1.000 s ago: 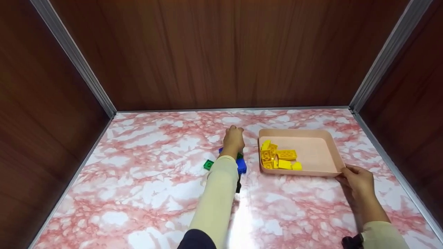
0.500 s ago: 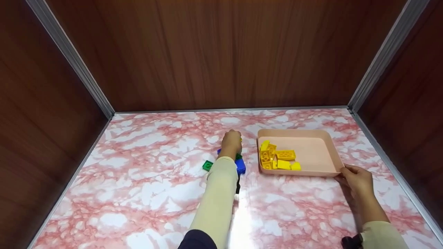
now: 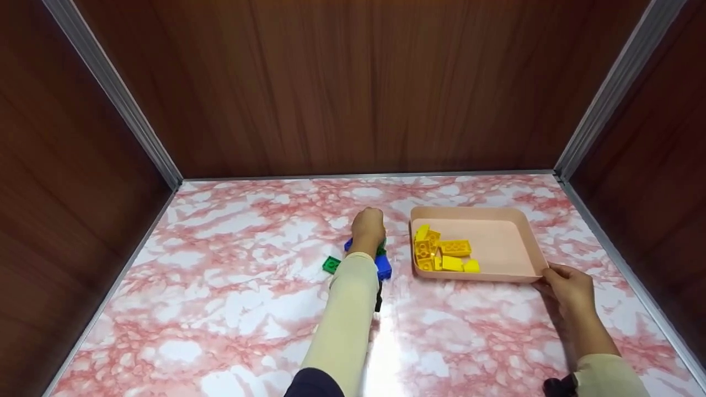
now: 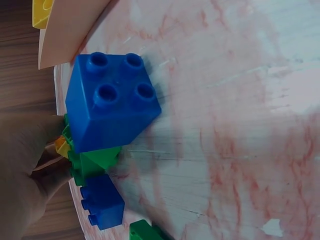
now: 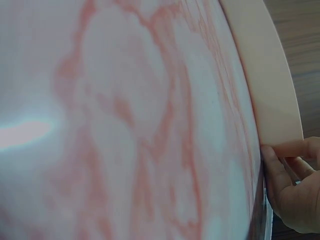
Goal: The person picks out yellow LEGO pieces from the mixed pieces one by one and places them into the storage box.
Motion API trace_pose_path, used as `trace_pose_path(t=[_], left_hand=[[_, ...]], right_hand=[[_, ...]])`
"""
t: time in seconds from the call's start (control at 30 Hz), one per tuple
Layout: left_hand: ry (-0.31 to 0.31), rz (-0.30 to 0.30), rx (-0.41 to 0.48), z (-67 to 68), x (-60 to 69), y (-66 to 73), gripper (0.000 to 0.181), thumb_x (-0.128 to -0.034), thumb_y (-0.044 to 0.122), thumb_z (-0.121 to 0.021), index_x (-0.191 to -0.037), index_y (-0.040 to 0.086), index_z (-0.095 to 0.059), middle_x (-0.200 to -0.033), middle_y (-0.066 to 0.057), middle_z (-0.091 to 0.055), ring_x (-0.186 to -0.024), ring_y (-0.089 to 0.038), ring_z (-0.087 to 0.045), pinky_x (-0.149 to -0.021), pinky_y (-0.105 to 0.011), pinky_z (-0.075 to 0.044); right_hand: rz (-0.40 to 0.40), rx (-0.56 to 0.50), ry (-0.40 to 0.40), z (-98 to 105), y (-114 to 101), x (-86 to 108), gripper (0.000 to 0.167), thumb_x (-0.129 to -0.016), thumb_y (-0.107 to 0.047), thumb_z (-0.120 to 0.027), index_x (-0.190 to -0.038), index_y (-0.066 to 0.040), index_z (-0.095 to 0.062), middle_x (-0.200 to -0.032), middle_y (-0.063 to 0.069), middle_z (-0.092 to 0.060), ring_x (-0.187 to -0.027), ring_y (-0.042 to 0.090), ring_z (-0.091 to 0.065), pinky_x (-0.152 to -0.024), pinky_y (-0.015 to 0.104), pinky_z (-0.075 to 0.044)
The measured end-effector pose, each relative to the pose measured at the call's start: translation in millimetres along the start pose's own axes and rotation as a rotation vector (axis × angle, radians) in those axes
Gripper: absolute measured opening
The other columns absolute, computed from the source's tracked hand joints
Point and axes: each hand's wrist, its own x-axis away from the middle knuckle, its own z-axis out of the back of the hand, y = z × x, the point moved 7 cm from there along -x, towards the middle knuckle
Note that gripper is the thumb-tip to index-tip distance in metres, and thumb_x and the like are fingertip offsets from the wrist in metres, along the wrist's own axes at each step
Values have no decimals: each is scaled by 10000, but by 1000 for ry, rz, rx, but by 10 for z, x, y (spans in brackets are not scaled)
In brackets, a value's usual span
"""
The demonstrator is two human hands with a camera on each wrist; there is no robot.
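Observation:
My left hand [image 3: 368, 227] is over a small group of toy building bricks, its fingers curled down and mostly hidden in the head view. In the left wrist view a yellow brick [image 4: 62, 146] shows between the thumb and fingers, beside green bricks [image 4: 95, 165]. Nearer that camera stands a large blue brick [image 4: 110, 100]; a smaller blue brick [image 4: 107, 202] lies beyond the green ones. To the right, my right hand [image 3: 573, 289] pinches the near right corner of a peach-coloured tray [image 3: 499, 237]. Several yellow bricks [image 3: 453, 263] lie in the tray's left part.
A separate green brick [image 3: 331, 264] lies left of my forearm. The marbled pink and white tabletop [image 3: 220, 309] is bounded by a brown wood-look back panel [image 3: 353, 88] and side panels with grey metal edging.
My left hand has drawn slightly nearer and lower over the bricks. A yellow bit seen at its side half a second ago is hidden in the head view now. The right hand stays on the tray.

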Motion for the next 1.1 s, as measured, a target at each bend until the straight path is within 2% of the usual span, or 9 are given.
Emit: trace_pose_path(t=[0.2,0.43,0.63,0.7,0.83,0.93,1.1], left_hand=[[40,-25,19,40,15,-19,86,-815,140,-759,-867,75,-735,-912,-73,-710,-872,-255,-675,-749,-364,-552],[77,-62,39,113,44,3,132,-832,158,-728,-913,54,-717,-914,-82,-693,-867,-245,-659,-797,-347,-535],[78,-71,127,158,84,67,156,-820,192,-745,-888,53,-727,-841,-50,-690,-792,-207,-635,-776,-323,-534],[63,-72,171,171,120,98,159,-823,198,-751,-889,56,-728,-820,-37,-682,-770,-193,-622,-766,-307,-536],[58,-102,201,237,224,176,183,-820,220,-766,-903,61,-731,-804,-21,-672,-753,-171,-607,-750,-276,-532],[72,-122,223,298,307,237,193,-807,226,-777,-909,67,-736,-803,-10,-668,-748,-159,-599,-727,-262,-524],[86,-158,280,340,430,376,205,-785,245,-789,-904,84,-747,-808,6,-666,-756,-145,-590,-711,-251,-502]], right_hand=[[2,-12,-18,-2,-9,9,535,-946,-22,-545,-1391,198,-344,-822,-28,-617,-708,56,-666,-705,257,-565],[18,8,-26,-8,-33,21,527,-952,-22,-527,-1388,206,-340,-822,-30,-606,-716,40,-659,-710,249,-563],[19,11,-16,-8,-15,15,528,-948,-17,-517,-1388,209,-333,-851,-5,-611,-711,36,-659,-716,253,-563],[10,22,-8,-8,-5,14,529,-948,-24,-521,-1391,202,-340,-856,0,-608,-705,31,-657,-713,251,-562],[-4,40,-11,-26,11,18,529,-954,-38,-535,-1392,194,-348,-933,76,-608,-713,33,-656,-720,256,-563],[-4,37,-18,-33,8,13,531,-956,-37,-534,-1394,195,-342,-922,77,-616,-714,40,-657,-719,258,-564],[-3,35,-13,-2,-12,1,535,-955,-40,-526,-1396,196,-336,-839,4,-611,-696,33,-655,-702,249,-563]])
